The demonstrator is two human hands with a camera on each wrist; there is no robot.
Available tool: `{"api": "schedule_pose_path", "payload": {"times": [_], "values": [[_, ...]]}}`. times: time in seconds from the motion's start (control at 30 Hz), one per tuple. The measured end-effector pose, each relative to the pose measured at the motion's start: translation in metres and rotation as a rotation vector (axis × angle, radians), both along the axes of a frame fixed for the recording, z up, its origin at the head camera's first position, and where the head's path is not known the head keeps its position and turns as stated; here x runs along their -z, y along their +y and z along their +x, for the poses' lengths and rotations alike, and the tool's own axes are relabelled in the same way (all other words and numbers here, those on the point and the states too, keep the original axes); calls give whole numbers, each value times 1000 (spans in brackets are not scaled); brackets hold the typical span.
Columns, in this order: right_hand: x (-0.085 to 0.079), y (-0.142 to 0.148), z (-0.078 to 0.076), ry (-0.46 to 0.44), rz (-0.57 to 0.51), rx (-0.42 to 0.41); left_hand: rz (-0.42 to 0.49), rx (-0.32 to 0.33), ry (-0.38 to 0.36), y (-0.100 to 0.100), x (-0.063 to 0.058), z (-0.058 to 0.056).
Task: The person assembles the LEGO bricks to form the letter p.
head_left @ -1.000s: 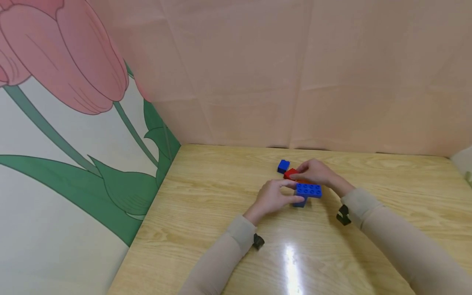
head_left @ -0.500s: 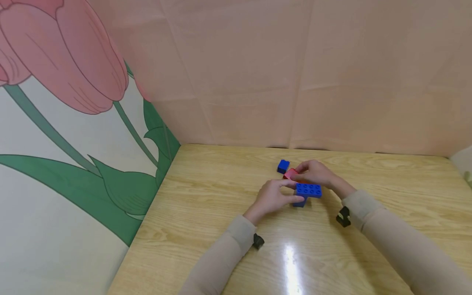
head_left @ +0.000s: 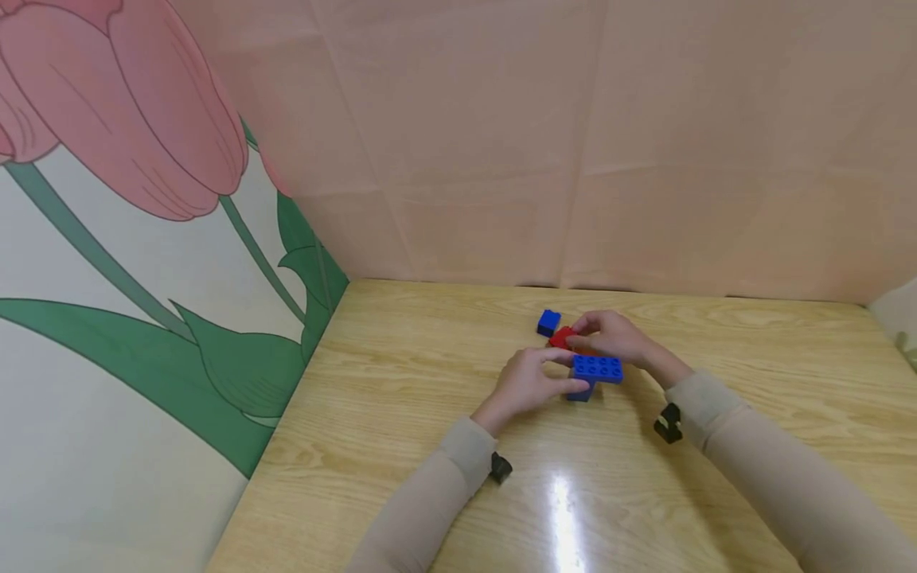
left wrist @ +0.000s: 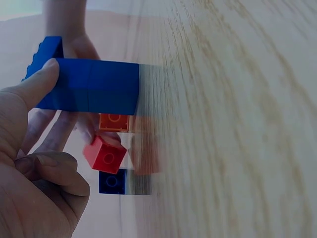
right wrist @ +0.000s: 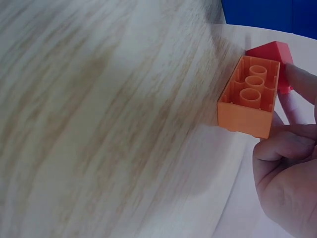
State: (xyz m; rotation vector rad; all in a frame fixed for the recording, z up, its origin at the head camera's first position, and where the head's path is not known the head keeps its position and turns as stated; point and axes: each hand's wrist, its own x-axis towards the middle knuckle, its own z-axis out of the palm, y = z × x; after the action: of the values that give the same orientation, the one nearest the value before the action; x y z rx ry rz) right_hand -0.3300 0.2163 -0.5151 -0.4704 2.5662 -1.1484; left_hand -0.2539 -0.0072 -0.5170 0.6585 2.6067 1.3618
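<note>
My left hand (head_left: pixel 526 386) holds a stack of blue bricks (head_left: pixel 598 368), thumb on the near side. A long studded brick tops the stack and juts out to the right. Just beyond it, my right hand (head_left: pixel 612 334) pinches a small red brick (head_left: pixel 561 337), which sits tilted in the left wrist view. An orange brick (right wrist: pixel 245 116) lies on its side by the right hand, its hollow underside showing in the right wrist view; the hand mostly hides it from the head view. Behind the red brick is a small blue brick (head_left: pixel 548 322).
The bricks are on a wood-grain table (head_left: pixel 401 358). A pinkish cloth wall (head_left: pixel 458 159) rises along the back edge, and a panel with a tulip print (head_left: pixel 143 263) borders the left side. Dark wrist cameras (head_left: pixel 669 423) hang under both cuffs.
The red brick has turned slightly in the right fingers, its top going from pale with glare back to deep red. The left hand and the blue stack stay in place.
</note>
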Motion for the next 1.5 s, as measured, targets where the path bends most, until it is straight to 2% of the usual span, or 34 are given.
{"api": "schedule_pose_path", "payload": {"times": [0.2, 0.57, 0.8, 1.1, 1.5], "values": [[-2, 3, 4, 52, -24, 12, -8, -6, -12, 1, -1, 0], [-16, 13, 13, 108, -28, 49, -16, -4, -4, 1, -2, 1], [-26, 21, 18, 177, -43, 64, -10, -12, -16, 1, -3, 1], [-45, 31, 35, 214, -46, 82, -2, -16, -29, 1, -3, 3], [-63, 31, 56, 289, -67, 30, 10, -18, -34, 2, -2, 3]]}}
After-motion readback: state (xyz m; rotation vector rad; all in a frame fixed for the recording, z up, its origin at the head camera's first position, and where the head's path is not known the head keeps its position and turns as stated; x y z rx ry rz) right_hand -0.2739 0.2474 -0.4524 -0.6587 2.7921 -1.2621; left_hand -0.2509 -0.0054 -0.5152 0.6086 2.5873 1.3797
